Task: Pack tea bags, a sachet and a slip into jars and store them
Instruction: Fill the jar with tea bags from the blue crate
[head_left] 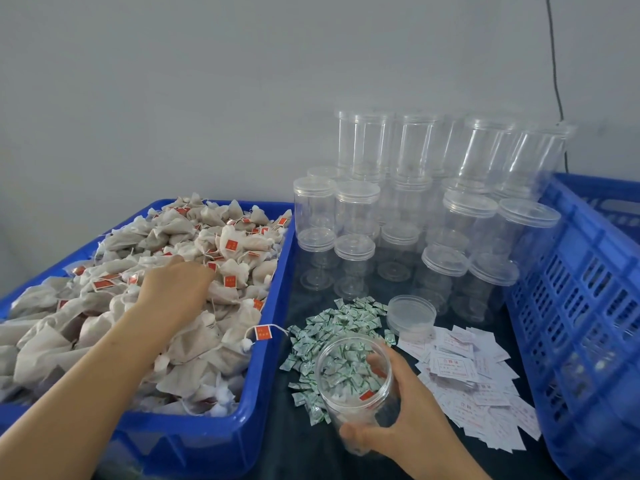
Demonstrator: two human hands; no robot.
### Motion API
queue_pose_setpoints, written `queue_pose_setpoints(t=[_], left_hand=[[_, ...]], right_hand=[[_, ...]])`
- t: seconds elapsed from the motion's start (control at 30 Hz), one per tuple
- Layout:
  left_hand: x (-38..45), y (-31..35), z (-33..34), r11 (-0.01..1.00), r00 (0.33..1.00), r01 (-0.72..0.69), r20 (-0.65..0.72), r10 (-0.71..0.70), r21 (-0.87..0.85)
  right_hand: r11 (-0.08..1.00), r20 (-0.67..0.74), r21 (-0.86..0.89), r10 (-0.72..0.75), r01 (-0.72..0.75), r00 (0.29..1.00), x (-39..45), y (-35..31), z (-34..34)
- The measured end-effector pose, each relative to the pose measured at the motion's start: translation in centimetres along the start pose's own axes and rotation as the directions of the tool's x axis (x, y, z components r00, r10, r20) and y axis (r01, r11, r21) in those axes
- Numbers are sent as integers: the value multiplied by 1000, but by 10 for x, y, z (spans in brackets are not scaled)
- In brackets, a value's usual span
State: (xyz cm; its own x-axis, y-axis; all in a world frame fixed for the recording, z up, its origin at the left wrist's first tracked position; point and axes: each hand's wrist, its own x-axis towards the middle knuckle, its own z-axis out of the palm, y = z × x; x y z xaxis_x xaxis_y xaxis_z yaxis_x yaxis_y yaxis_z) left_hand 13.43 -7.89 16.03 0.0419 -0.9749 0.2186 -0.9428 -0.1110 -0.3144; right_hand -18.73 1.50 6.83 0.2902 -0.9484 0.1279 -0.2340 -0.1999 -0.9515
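Dark tabletop (304, 455) below grey wall: left hand (173, 289) buried among tea bags (214, 237) in blue bin (273, 327), grip hidden; right hand (398, 424) clasping open jar (353, 379) over sachets (332, 323), beside slips (485, 386); lidded jars (415, 220) behind; crate (588, 306) cropped.

Head view, down over table (346, 455)

You see a solid blue bin (273, 341) heaped with off-white tea bags (180, 258) carrying red tags with pale print. The sachets (332, 327) are white with a green printed pattern. The slips (478, 382) are white with red lettering. The jars (415, 216) are clear and colourless. The blue crate (581, 306) has a slotted grid pattern. The table (298, 445) is black.
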Motion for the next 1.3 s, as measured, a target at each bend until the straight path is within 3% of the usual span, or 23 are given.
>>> queue_pose_setpoints(t=[0.3, 0.67, 0.83, 0.93, 1.03, 1.17, 1.3], left_hand=[[4, -4, -5, 975, 996, 77, -34, -85, -207], [-2, 1, -55, 865, 928, -74, -351, -122, -497], [-10, 10, -72, 775, 912, -86, -362, -192, -626], [-16, 17, -85, 687, 926, -77, -306, -218, -723], [-27, 27, -97, 558, 920, -154, -324, -220, -816], [-45, 43, -109, 449, 926, -238, -341, -163, -861], [-61, 64, -108, 412, 944, -299, -331, -8, -861]], right_hand=[[998, -20, -65, -8, 6, 1000, 0, 0, -3], [999, 1, -41, 11, -11, 1000, 0, -3, -3], [999, -9, -52, 12, -12, 1000, -1, -3, -4], [998, -17, -58, 14, -15, 1000, -1, -2, -5], [998, -23, -67, 12, -14, 1000, -2, -2, -5], [998, -30, -55, 0, -2, 1000, -4, -5, -6], [1000, -34, -23, -21, 20, 999, -4, -8, -6]])
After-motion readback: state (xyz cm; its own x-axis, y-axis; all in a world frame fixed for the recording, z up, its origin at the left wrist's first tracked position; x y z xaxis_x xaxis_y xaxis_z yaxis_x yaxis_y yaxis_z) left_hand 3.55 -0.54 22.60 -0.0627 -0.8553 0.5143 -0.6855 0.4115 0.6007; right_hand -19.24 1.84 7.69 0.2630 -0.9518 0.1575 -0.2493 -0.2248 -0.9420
